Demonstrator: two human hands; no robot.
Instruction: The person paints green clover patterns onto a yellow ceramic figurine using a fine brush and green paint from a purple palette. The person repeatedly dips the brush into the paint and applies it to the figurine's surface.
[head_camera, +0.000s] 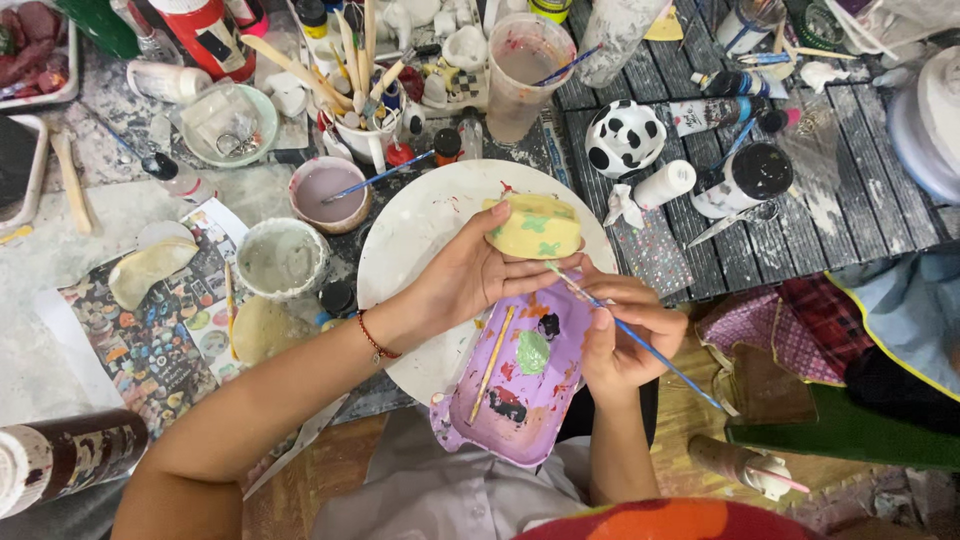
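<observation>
My left hand (470, 275) holds a small yellow ceramic piece (535, 228) with green leaf marks, tilted on its side above a round white plate (415, 225). My right hand (625, 335) grips a thin blue-handled brush (640, 345), whose tip touches the lower edge of the yellow piece. Below both hands lies a purple tray palette (520, 385) with green, black and red paint blobs and a wooden stick across it. A red cord bracelet circles my left wrist.
A cup of brushes (360, 125), a murky water cup (520, 75), a pale lilac paint bowl (325, 190), a grey bowl (283, 258), a black-and-white spotted cow figure (623, 137), paint bottles (735, 180) and a brown bottle (70, 455) crowd the table. Printed paper lies at left.
</observation>
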